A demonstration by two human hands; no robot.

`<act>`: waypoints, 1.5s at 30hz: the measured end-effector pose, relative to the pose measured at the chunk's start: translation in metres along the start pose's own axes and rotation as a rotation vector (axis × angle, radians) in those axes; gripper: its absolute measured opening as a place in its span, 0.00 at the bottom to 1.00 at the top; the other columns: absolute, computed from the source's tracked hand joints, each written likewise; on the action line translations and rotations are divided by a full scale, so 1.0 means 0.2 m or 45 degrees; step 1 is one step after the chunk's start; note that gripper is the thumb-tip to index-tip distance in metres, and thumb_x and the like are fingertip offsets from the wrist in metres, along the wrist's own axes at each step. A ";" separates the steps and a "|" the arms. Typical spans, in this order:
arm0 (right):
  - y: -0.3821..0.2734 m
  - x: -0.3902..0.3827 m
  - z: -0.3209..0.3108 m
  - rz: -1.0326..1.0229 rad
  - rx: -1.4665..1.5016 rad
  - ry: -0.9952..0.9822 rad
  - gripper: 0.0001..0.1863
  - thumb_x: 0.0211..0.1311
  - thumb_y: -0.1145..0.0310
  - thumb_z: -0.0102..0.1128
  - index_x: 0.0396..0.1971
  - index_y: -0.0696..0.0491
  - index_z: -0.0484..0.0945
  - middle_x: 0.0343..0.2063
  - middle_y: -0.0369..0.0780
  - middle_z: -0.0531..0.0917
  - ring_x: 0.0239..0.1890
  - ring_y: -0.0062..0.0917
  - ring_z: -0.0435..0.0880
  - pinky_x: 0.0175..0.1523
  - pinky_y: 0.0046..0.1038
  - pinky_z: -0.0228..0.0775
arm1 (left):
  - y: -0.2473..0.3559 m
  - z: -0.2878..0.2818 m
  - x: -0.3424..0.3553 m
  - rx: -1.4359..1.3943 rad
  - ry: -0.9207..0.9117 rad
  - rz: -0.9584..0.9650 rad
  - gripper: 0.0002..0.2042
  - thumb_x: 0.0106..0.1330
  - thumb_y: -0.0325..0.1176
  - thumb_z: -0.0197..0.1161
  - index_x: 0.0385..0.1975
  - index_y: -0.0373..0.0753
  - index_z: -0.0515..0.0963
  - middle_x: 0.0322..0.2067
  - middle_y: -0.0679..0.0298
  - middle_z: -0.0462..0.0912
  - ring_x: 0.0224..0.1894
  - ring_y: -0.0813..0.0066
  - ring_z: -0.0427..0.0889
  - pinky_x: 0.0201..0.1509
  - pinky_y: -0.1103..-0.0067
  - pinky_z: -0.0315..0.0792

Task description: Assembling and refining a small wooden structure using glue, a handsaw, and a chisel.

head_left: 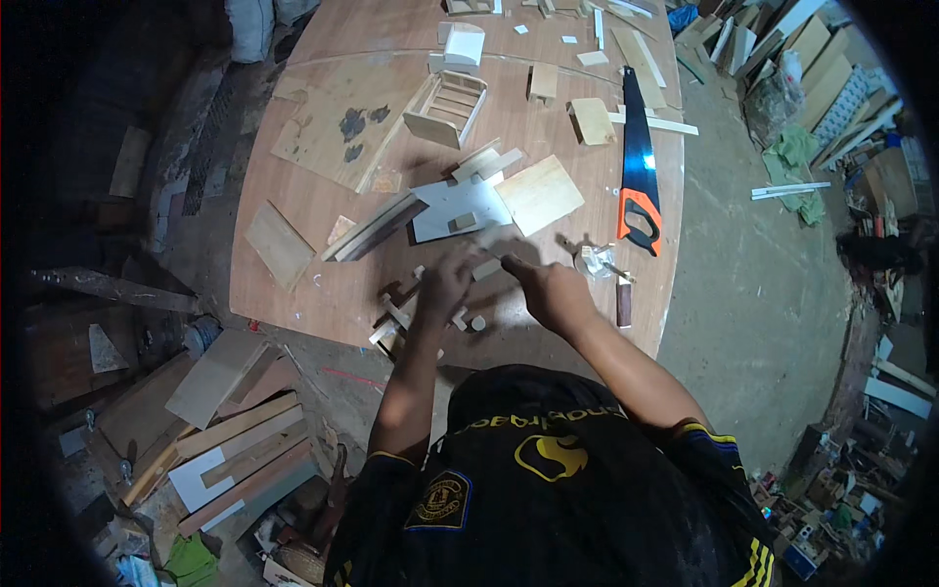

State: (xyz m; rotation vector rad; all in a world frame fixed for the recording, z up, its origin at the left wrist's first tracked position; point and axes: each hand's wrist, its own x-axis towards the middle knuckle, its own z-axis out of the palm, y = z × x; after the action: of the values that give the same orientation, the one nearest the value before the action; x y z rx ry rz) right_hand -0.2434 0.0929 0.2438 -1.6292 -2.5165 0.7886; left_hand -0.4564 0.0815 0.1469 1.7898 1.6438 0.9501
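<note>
Bare tabletop (293, 293) lies open left of my left hand (445, 284); wood scraps (396, 323) crowd beneath it, and the handsaw (639, 176) bars the right.

- A person leans over a round wooden table (323, 284).
- The left hand (445, 284) and right hand (548, 289) meet over a small wooden block (486, 268).
- A handsaw (638, 166) with an orange-and-black handle lies to the right.
- A small slatted wooden crate (448, 106) sits farther back.

Dim, bluish light falls on my plywood table (323, 284); my hands blur slightly, and the rim from six to nine o'clock goes black.
</note>
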 end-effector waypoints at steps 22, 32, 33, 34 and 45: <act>-0.02 -0.12 0.00 0.014 0.186 0.095 0.20 0.67 0.66 0.53 0.58 0.40 0.76 0.34 0.46 0.86 0.33 0.43 0.85 0.35 0.41 0.77 | 0.05 -0.10 0.03 -0.758 -0.039 -0.556 0.13 0.76 0.42 0.52 0.37 0.39 0.76 0.23 0.72 0.75 0.22 0.87 0.70 0.26 0.83 0.64; 0.05 -0.11 0.03 -0.115 0.221 0.074 0.23 0.68 0.67 0.47 0.62 0.38 0.72 0.39 0.44 0.85 0.37 0.44 0.85 0.38 0.43 0.78 | 0.08 -0.17 0.00 -0.701 -0.115 -0.587 0.12 0.75 0.38 0.54 0.48 0.37 0.75 0.27 0.72 0.78 0.27 0.87 0.73 0.31 0.84 0.67; 0.05 -0.11 0.03 -0.139 0.218 0.087 0.23 0.68 0.68 0.47 0.62 0.38 0.72 0.39 0.44 0.85 0.37 0.44 0.85 0.39 0.43 0.78 | 0.07 -0.18 0.00 -0.700 -0.115 -0.586 0.12 0.75 0.38 0.54 0.48 0.37 0.75 0.27 0.72 0.78 0.27 0.87 0.73 0.31 0.84 0.67; 0.05 -0.10 0.02 -0.162 0.214 0.098 0.23 0.67 0.68 0.48 0.62 0.38 0.72 0.39 0.44 0.85 0.37 0.44 0.85 0.39 0.43 0.78 | 0.07 -0.18 0.00 -0.690 -0.129 -0.588 0.13 0.75 0.39 0.55 0.48 0.36 0.75 0.28 0.71 0.79 0.28 0.84 0.75 0.32 0.82 0.69; 0.00 -0.09 -0.01 -0.081 0.238 0.024 0.24 0.62 0.73 0.53 0.59 0.43 0.76 0.42 0.44 0.85 0.38 0.44 0.85 0.41 0.41 0.78 | 0.05 -0.15 0.00 -0.337 0.064 -0.394 0.16 0.73 0.46 0.57 0.32 0.38 0.74 0.21 0.73 0.71 0.23 0.86 0.68 0.27 0.82 0.63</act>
State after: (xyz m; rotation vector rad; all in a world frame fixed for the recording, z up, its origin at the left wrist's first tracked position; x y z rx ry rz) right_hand -0.2347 0.0772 0.2492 -1.4834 -2.3860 0.9644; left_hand -0.4741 0.0774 0.1723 1.3029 1.6756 1.0197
